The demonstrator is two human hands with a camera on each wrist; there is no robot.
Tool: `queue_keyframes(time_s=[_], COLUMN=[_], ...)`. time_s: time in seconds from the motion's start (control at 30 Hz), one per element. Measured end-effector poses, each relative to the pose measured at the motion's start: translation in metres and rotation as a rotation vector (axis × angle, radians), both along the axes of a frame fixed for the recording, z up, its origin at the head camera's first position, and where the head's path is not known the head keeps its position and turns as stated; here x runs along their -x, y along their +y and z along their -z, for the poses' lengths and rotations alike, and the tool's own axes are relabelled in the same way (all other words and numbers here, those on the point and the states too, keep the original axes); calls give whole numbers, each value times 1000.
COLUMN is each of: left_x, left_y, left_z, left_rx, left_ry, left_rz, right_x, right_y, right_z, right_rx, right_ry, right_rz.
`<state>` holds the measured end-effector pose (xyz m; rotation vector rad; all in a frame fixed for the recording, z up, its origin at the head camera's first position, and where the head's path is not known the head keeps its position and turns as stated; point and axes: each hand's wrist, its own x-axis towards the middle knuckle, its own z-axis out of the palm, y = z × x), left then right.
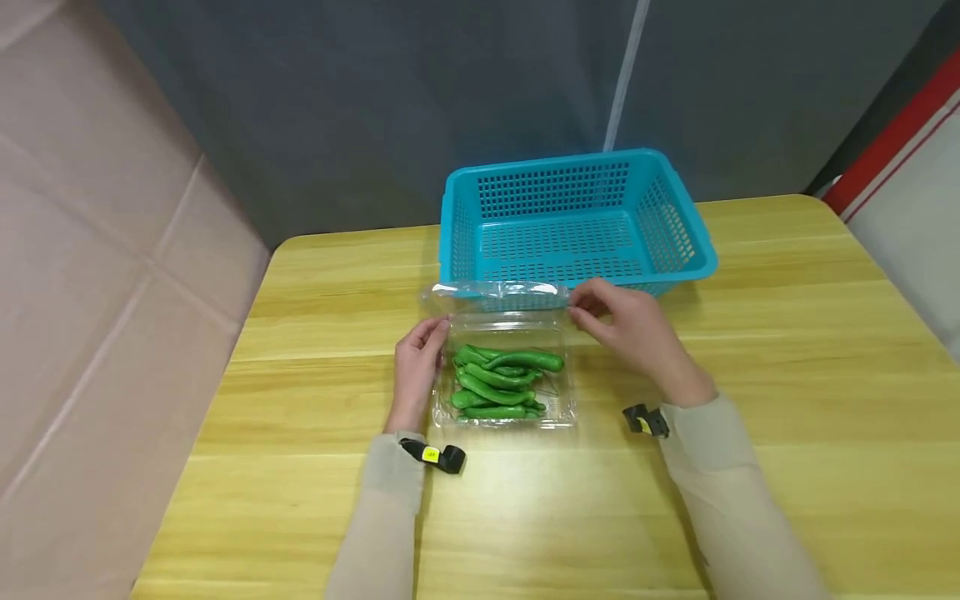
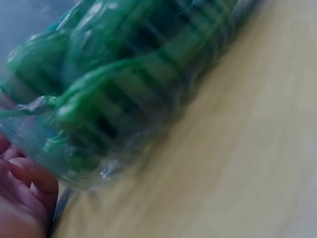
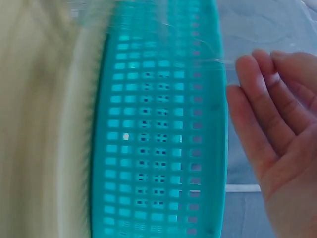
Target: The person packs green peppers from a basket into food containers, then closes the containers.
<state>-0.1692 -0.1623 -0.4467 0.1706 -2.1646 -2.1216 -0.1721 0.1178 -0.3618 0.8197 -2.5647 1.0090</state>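
Note:
A clear plastic clamshell box (image 1: 567, 398) with several green chili peppers (image 1: 498, 383) inside lies on the table with its lid (image 1: 495, 293) raised at the back. My left hand (image 1: 417, 367) pinches the box's back left edge between thumb and fingers. With the fingertips of my right hand (image 1: 626, 325) I pinch the lid's right edge. Seen from the left wrist, the peppers (image 2: 124, 79) show through the box wall, and my left hand (image 2: 25, 198) is only partly in view. In the right wrist view, my right hand (image 3: 277, 119) is at the lid's transparent edge.
A blue perforated plastic basket (image 1: 577, 271) stands just behind the box at the back of the wooden table (image 1: 525, 533). The raised lid overlaps its front rim in the head view. A dark grey panel (image 1: 375, 108) rises behind the table, and a pinkish tiled surface (image 1: 97, 292) is at left.

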Motion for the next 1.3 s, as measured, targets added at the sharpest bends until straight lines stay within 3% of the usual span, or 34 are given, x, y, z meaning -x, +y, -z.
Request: queue_keyframes(time_s=[0.1,0.27,0.37,0.57,0.67,1.0,1.3], left_x=[-2,-3,-2,-4,-3,2,5], left_y=[-1,-2,-5,-13,-16,-19,-18], left_z=[-1,-3,2,1,1,3,3], left_rx=[-25,-160,-220,-206,-205,-359,-313], left_ry=[-7,-14,-21,-38,-19,34,1], left_rz=[25,68,111,259,292,291,225], right_x=[-3,-9,-10,-15,-17,-24,-26], right_y=[3,8,8,10,9,3,4], right_z=[4,6,9,16,18,27,31], right_rx=[-28,-71,-104,-132,-132,-130,-193], right_ry=[37,82,136,162,150,73,62], right_rz=[-15,-41,-77,-113,-115,-149,-125])
